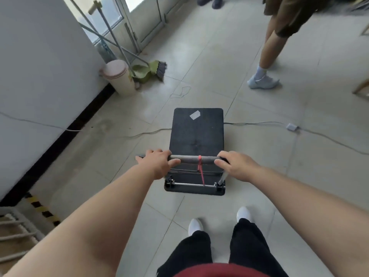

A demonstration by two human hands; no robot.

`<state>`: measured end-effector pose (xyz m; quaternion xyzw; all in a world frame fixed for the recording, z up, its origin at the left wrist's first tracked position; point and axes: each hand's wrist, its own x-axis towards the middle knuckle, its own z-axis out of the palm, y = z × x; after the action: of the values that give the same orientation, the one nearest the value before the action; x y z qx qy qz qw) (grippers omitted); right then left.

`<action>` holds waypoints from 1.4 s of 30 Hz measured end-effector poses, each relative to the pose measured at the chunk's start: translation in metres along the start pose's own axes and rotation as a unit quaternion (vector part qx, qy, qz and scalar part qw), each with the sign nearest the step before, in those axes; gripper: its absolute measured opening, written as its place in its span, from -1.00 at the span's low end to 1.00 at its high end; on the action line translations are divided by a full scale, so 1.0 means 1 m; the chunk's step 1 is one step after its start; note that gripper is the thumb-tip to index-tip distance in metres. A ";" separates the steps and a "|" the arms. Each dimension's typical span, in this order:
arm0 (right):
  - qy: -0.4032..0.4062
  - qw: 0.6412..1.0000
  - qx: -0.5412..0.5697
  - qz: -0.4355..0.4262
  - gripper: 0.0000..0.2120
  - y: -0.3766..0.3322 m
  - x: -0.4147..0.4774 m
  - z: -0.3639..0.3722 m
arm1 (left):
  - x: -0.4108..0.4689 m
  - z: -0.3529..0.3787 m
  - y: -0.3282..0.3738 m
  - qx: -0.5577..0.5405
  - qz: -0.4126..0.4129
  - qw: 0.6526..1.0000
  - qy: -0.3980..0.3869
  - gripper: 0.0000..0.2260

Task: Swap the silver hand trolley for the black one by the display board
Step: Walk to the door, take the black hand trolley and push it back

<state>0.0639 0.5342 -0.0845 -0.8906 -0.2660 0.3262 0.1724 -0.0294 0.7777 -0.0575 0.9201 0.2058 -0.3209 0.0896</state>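
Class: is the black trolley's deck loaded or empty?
Empty: the black trolley's deck carries only a small pale sticker; both hands hold its handle.

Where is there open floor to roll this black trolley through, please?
Bare tiles lie between the black trolley and the bystander's foot. A cable crosses the floor at the deck's front. Left is crowded: bin, broom. Both hands, left hand, right hand, grip the handle.

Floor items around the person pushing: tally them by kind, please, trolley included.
Black trolley: 1
Lidded bin: 1
Broom: 1
Green dustpan: 1
Cable with its white adapter: 1
Total: 5
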 end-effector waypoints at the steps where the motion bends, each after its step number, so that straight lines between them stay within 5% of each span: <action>1: 0.009 1.000 0.006 0.013 -0.71 -0.002 -0.004 0.003 | -0.003 0.004 -0.001 0.000 0.013 1.000 0.002 -0.62; 10: 0.083 0.991 0.024 0.099 -0.68 -0.002 -0.055 0.038 | -0.021 0.046 0.008 0.012 0.085 0.995 -0.040 -0.62; 27: 0.157 0.968 0.071 0.183 -0.69 0.042 -0.200 0.103 | -0.106 0.103 0.077 0.070 0.180 0.981 0.001 -0.67; 42: 0.243 0.861 0.207 0.395 -0.69 0.120 -0.343 0.153 | -0.146 0.148 0.240 0.200 0.327 0.924 0.001 -0.73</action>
<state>-0.2171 0.2575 -0.0853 -0.9157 0.2321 0.1879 0.2689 -0.1104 0.4715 -0.0731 0.9352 -0.1750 -0.3078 0.0034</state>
